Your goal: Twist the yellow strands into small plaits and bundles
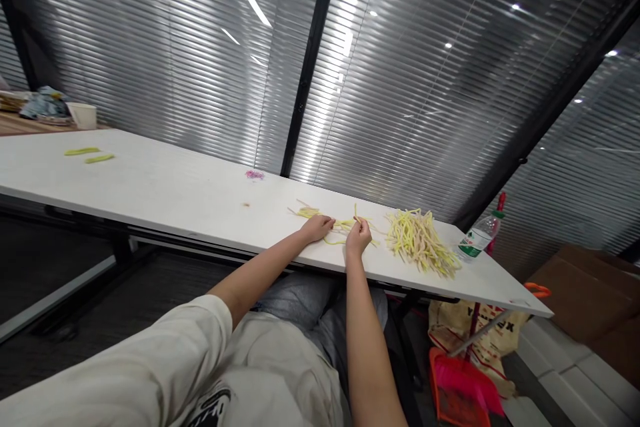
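white table (165, 190), plain and bright. on it a pale yellow-green pile of strips (420, 240), some cream ones mixed in. 2 lime-green pieces (90, 155) lie far off, and a pink-purple speck cluster (255, 175) too. water bottle (477, 237) shows a green-and-white label. below, a hot pink dustpan (463, 387) with orange edge. grey striped blinds (190, 67) behind, black frames.

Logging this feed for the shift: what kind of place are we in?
Probably an office or meeting room: glass partition walls with slatted blinds, ceiling lights reflected in them, and a long white table where both hands sort yellow strands.
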Demonstrator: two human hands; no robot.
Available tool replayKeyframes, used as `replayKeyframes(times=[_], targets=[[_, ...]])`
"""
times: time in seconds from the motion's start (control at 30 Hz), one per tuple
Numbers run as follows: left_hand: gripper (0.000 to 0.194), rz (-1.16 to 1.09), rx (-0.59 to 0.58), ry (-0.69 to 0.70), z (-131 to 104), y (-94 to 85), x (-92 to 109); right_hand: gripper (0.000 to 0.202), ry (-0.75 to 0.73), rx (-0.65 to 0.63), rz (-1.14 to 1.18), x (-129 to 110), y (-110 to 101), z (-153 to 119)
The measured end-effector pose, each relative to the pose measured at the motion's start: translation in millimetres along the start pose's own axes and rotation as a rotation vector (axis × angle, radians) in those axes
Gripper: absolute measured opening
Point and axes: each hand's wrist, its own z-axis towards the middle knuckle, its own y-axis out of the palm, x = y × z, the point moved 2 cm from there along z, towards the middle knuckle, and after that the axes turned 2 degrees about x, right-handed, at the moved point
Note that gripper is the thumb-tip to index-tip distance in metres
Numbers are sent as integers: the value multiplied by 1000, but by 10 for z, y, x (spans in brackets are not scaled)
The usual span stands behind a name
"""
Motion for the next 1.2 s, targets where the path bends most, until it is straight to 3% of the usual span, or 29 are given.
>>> replayKeyframes(times=[1.2], targets=[[41, 50, -7, -7, -6, 7, 0, 32, 86, -39, 51, 30, 0, -6]])
